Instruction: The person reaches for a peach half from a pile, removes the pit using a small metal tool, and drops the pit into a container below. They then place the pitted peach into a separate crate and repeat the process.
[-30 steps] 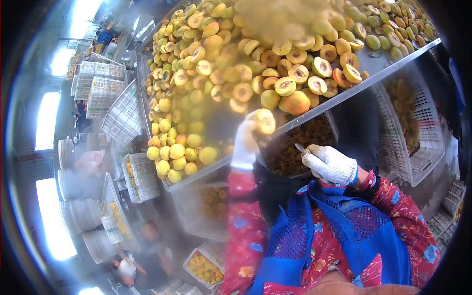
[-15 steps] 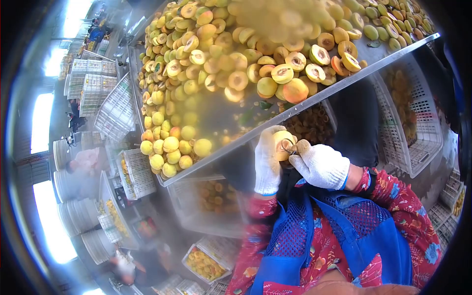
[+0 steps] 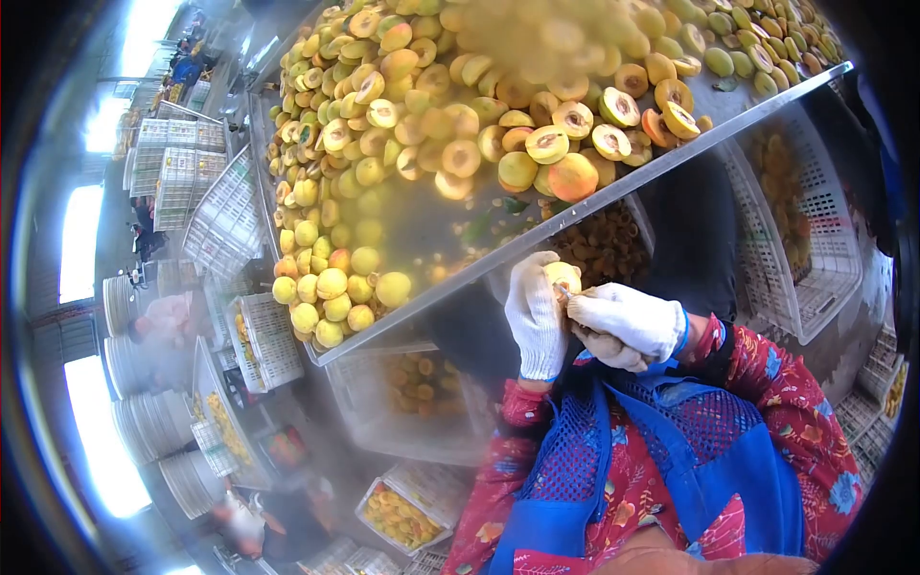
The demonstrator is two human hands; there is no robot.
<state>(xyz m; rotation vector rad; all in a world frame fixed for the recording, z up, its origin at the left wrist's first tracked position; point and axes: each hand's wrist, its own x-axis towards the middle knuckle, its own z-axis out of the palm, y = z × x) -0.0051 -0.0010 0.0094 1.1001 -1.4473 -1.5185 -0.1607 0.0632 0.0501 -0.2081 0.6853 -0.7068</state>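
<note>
My left hand [image 3: 537, 316], in a white knit glove, is closed around a halved yellow peach [image 3: 563, 276] with its cut side turned to the right. My gloved right hand [image 3: 632, 326] is pinched against the cut face. A thin, curved metal tool [image 3: 563, 293] shows at its fingertips, mostly hidden by the glove. Both hands are in front of my chest, just below the metal edge of the sorting table [image 3: 460, 284]. Many halved peaches [image 3: 547, 144] lie cut side up or down on that table.
Whole-looking yellow peaches [image 3: 332, 283] fill the table's near left corner. Under the edge stand a crate of peach pieces [image 3: 350, 393] and a white plastic crate [image 3: 815, 287] to the right. Stacked crates [image 3: 192, 172] and a person [image 3: 287, 513] are at left.
The peach half has turned in my left hand, so less of its cut face shows. My right hand has rotated and moved slightly down against it.
</note>
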